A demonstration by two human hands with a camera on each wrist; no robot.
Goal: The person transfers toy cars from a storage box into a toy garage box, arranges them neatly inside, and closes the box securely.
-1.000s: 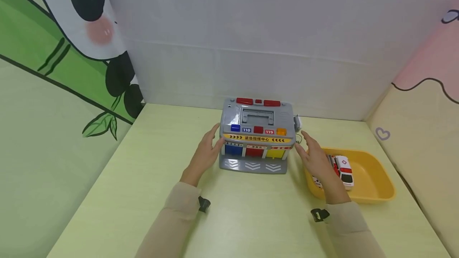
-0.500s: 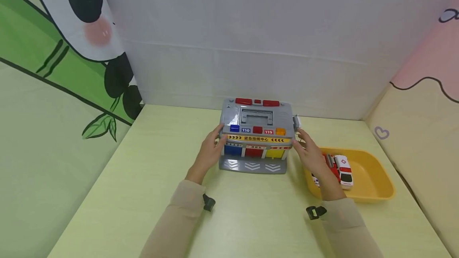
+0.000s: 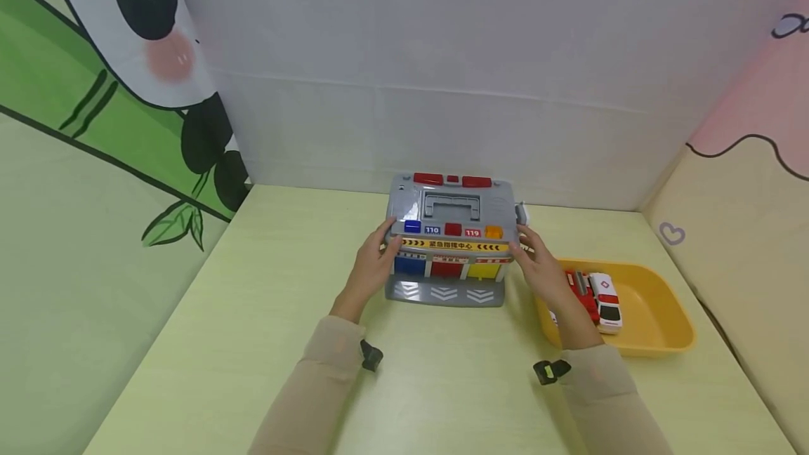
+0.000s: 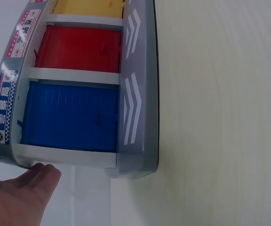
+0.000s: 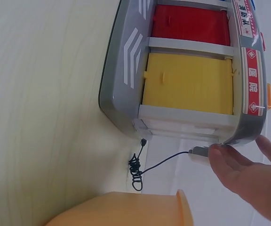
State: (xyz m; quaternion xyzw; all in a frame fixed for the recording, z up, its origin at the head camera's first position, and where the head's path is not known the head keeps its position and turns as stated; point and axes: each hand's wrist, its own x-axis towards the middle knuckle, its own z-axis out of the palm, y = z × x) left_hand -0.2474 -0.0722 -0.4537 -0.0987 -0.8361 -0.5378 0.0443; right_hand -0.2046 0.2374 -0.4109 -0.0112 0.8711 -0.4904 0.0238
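A grey toy rescue garage [image 3: 451, 239] stands near the table's back edge. A yellow sign strip runs across its front. Blue [image 4: 69, 115], red [image 4: 79, 49] and yellow [image 5: 187, 84] doors show below, all closed. My left hand [image 3: 371, 265] grips the roof's left edge, its thumb by the front corner. On the opposite side, my right hand [image 3: 542, 269] holds the roof's right edge. The right wrist view shows its thumb under the overhang and other fingers by the roof; some fingertips are hidden.
A yellow bin [image 3: 663, 307] stands right of the garage, beside my right forearm. Inside lie a white toy ambulance [image 3: 608, 304] and a red toy truck [image 3: 583, 293], partly hidden. A coiled black cord [image 5: 135, 169] hangs at the garage's right side. A white wall [image 3: 442, 90] rises behind.
Both hands have closed in on the garage from its two sides and now touch the roof edges. My right hand moved left, my left hand slightly right. The garage stays in place.
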